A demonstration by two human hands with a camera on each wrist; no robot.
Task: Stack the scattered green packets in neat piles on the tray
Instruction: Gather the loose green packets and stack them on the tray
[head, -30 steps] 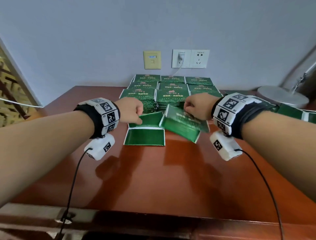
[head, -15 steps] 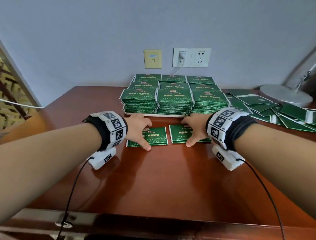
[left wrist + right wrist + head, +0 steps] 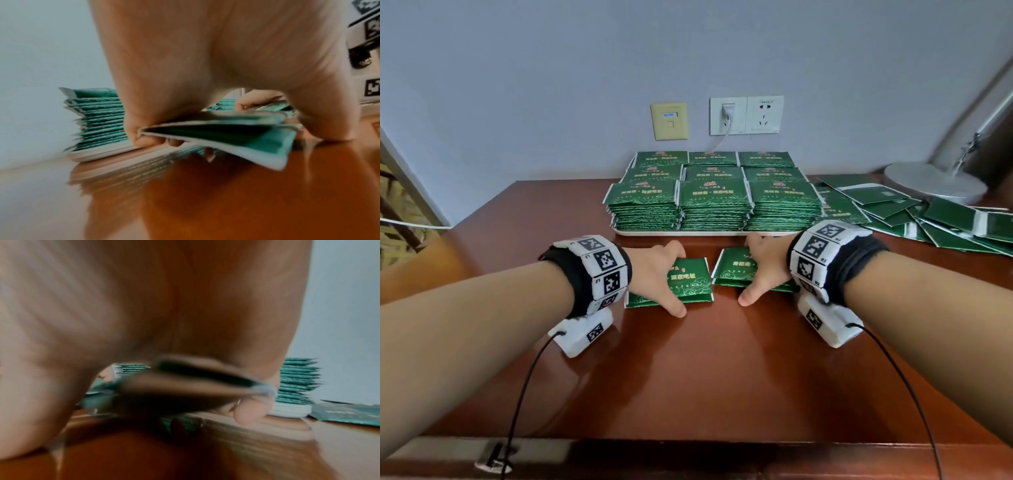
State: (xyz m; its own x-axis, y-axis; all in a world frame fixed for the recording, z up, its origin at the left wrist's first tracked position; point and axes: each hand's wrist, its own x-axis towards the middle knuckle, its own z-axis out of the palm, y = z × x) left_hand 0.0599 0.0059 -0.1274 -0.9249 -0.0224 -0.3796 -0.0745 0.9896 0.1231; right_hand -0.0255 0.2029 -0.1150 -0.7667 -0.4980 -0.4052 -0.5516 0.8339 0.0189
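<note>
Reddish wooden table; our left hand grips a small packet stack, our right hand another, both just near of the tray. Left wrist view alone shows fingers curled under. Tray holds nine neat piles; scattered packets far right.

Both hands reach forward, fingers curled, gripping.
</note>
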